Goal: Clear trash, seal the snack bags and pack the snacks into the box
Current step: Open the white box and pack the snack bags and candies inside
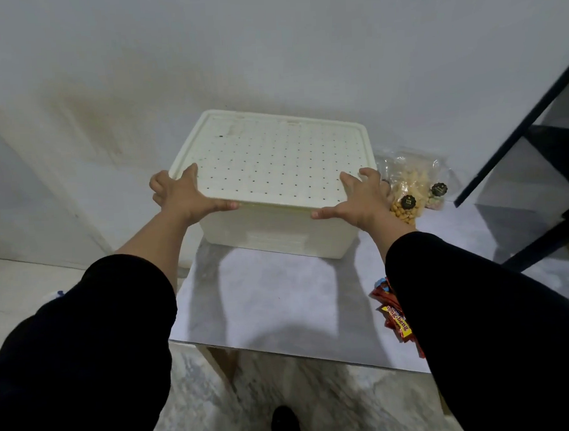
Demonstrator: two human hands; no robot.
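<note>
1. Table (280, 300): pale marbled top carrying every task item; dark shelf frame (517, 133) off to the right.
2. Box (277, 225): cream plastic, at the far middle of the table against the wall, perforated lid (274, 163) on top. Nothing visibly packed; contents hidden under the lid, so probably an early stage, lid yet to come off.
3. Left hand (184, 197): gripping the lid's near-left corner, thumb along the front edge, fingers wrapped over the side.
4. Right hand (360, 199): gripping the near-right corner the same way, thumb on the front edge, fingers spread over the top.
5. Clear snack bags (412, 183): just beside the box on the right, near the right hand but apart from it. Sealed or not, cannot tell.
6. Red wrapped bars (393, 315): at the table's near-right edge, partly behind the right sleeve, well apart from both hands, not yet packed.
</note>
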